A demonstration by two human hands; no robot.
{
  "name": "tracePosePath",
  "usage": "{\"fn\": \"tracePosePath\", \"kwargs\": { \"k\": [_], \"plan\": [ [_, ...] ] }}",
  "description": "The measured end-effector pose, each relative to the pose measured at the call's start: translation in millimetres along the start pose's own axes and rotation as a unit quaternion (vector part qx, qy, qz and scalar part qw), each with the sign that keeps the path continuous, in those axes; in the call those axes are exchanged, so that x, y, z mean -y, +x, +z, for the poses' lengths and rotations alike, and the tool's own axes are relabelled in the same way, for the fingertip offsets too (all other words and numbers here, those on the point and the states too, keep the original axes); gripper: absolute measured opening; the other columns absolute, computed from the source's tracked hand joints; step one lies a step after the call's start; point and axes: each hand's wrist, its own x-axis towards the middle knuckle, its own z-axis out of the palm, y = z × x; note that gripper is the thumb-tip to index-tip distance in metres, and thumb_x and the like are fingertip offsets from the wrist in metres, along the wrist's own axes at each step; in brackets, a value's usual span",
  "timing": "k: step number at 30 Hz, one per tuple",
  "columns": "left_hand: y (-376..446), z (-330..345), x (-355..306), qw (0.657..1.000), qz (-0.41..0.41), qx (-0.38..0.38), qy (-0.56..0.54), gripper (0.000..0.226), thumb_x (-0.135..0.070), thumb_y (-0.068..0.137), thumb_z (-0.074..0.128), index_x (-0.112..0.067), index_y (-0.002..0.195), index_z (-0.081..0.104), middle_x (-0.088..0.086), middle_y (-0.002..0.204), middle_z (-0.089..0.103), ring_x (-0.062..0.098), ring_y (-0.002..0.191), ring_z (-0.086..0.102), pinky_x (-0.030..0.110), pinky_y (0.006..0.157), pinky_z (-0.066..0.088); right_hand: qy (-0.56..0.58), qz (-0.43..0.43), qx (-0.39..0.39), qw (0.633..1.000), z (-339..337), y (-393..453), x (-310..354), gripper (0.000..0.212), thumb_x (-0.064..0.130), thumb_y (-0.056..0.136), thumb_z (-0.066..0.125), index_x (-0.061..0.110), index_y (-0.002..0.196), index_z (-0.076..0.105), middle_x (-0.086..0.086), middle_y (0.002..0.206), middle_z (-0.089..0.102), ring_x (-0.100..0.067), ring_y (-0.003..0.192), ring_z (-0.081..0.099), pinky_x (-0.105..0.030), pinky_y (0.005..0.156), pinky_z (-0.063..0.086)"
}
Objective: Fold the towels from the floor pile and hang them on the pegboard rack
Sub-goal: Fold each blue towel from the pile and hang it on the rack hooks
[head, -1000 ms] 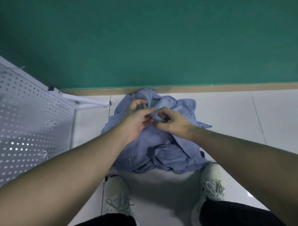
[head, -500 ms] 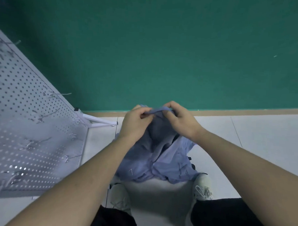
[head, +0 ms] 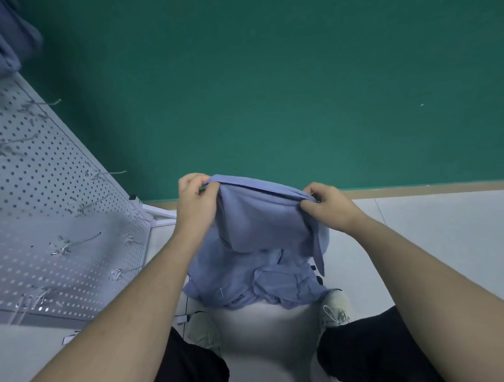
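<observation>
A light blue towel (head: 261, 220) hangs in front of me, held up by its top edge. My left hand (head: 195, 200) pinches the left end of that edge and my right hand (head: 325, 207) pinches the right end, the edge stretched between them. Below it the remaining blue towels (head: 269, 287) lie in a heap on the floor, partly hidden by the lifted towel. The white pegboard rack (head: 42, 210) with metal hooks stands to my left. A blue towel (head: 9, 41) hangs blurred at the rack's top left corner.
A green wall (head: 278, 91) with a tan baseboard rises behind the heap. My two white shoes (head: 333, 310) stand on the pale tiled floor just in front of the heap. The rack's white foot (head: 160, 215) juts toward the heap.
Both hands have lifted a towel off the heap and moved apart along its top edge, spreading it. The view has tilted upward, showing more of the rack.
</observation>
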Motion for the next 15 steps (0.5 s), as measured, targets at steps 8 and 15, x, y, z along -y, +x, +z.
{"fn": "tracePosePath", "kwargs": {
  "k": [8, 15],
  "plan": [
    [-3.7, 1.5, 0.1, 0.975, 0.021, 0.07, 0.211, 0.015, -0.021, 0.094, 0.057, -0.033, 0.103, 0.059, -0.018, 0.132, 0.054, 0.011, 0.129, 0.039, 0.03, 0.105, 0.028, 0.141, -0.106, -0.043, 0.983, -5.3, -11.3, 27.4, 0.033, 0.005, 0.097, 0.05, 0.022, 0.116, 0.07, 0.015, 0.114, 0.07, 0.007, 0.103, 0.061, -0.006, 0.089, 0.043],
    [-32.3, 32.8, -18.2, 0.944, 0.157, 0.289, 0.031, 0.086, -0.018, 0.079, 0.084, -0.061, 0.134, 0.035, -0.019, 0.148, 0.045, -0.002, 0.134, 0.046, 0.019, 0.107, 0.04, 0.147, -0.139, 0.043, 0.978, 17.0, -9.8, 50.4, 0.028, -0.001, 0.093, 0.051, 0.026, 0.1, 0.047, 0.007, 0.064, 0.055, -0.009, 0.054, 0.044, -0.023, 0.058, 0.038]
  ]
}}
